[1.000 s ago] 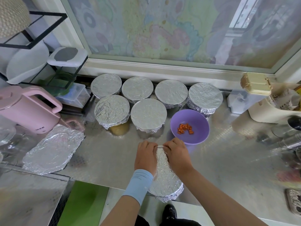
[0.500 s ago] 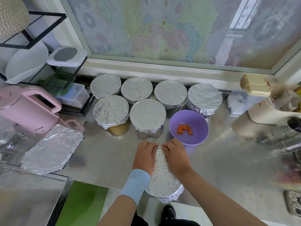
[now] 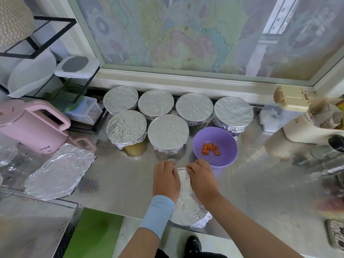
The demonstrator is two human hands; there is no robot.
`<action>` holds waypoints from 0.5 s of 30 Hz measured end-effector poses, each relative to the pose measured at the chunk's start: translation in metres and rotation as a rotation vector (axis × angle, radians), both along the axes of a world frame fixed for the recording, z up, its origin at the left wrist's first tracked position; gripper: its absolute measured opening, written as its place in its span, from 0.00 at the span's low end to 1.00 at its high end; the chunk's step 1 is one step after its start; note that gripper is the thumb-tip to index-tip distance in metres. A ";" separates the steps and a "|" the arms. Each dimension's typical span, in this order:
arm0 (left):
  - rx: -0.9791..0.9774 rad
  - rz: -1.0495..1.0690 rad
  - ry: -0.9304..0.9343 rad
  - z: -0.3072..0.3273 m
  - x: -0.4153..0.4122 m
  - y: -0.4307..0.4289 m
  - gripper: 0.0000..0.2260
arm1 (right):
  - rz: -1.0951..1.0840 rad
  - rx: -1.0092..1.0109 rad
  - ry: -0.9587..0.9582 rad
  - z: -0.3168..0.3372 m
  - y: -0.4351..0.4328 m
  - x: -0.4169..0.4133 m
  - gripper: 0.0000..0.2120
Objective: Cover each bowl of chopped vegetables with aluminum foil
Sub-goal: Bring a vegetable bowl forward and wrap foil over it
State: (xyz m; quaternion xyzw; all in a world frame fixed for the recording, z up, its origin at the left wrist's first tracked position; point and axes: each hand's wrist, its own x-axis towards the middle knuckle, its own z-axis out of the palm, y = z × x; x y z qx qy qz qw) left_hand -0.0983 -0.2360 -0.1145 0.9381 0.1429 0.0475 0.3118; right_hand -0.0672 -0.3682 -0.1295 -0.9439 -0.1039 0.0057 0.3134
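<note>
Bowl-wrapping at the near edge of the steel counter (image 3: 121, 183).
Left hand (image 3: 165, 181) and right hand (image 3: 202, 181) lie side by side on the foil-wrapped bowl (image 3: 188, 211) at 6 o'clock on the counter, fingers (image 3: 165, 165) of both curled over its far rim, gripping the foil. Just beside them at 1 o'clock stands the uncovered purple bowl (image 3: 226, 159) holding carrot cubes (image 3: 210, 148). Six foil-covered bowls (image 3: 168, 132) cluster farther back, 11 to 1 o'clock; a loose foil sheet (image 3: 59, 174) lies at 9 o'clock, a pink kettle (image 3: 31, 125) at 10.
</note>
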 end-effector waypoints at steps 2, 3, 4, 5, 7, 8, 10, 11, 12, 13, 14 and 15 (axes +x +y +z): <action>-0.049 -0.094 -0.008 -0.001 0.004 0.001 0.07 | 0.019 0.028 0.061 -0.001 -0.002 0.003 0.07; -0.070 -0.116 -0.007 -0.002 0.005 0.002 0.06 | 0.032 0.031 0.080 0.000 -0.003 0.004 0.07; -0.090 -0.115 -0.008 -0.004 0.005 0.003 0.06 | 0.045 0.038 0.094 0.000 -0.004 0.003 0.08; -0.108 -0.099 -0.008 -0.004 0.005 0.004 0.06 | 0.060 0.045 0.102 0.001 -0.004 0.003 0.09; -0.137 -0.050 -0.005 -0.005 0.004 0.004 0.06 | 0.096 0.032 0.095 0.002 -0.005 0.003 0.10; -0.146 -0.023 -0.003 -0.005 0.003 0.004 0.06 | 0.117 0.014 0.076 0.003 -0.005 0.004 0.10; -0.150 0.027 0.013 -0.004 0.000 0.004 0.07 | 0.130 -0.038 -0.006 0.005 -0.003 0.007 0.09; -0.137 0.044 0.018 -0.005 -0.002 0.004 0.08 | 0.127 -0.078 -0.062 0.007 -0.002 0.006 0.06; -0.119 0.057 0.020 -0.005 -0.004 0.004 0.08 | 0.131 -0.114 -0.087 0.006 -0.002 0.005 0.04; -0.101 0.065 0.025 -0.006 -0.006 0.004 0.09 | 0.136 -0.150 -0.103 0.006 -0.001 0.004 0.09; -0.087 0.065 0.033 -0.005 -0.006 0.004 0.09 | 0.153 -0.172 -0.087 0.003 0.000 0.003 0.13; -0.070 0.055 0.041 -0.005 -0.006 0.004 0.09 | 0.160 -0.182 -0.066 0.002 0.000 0.002 0.15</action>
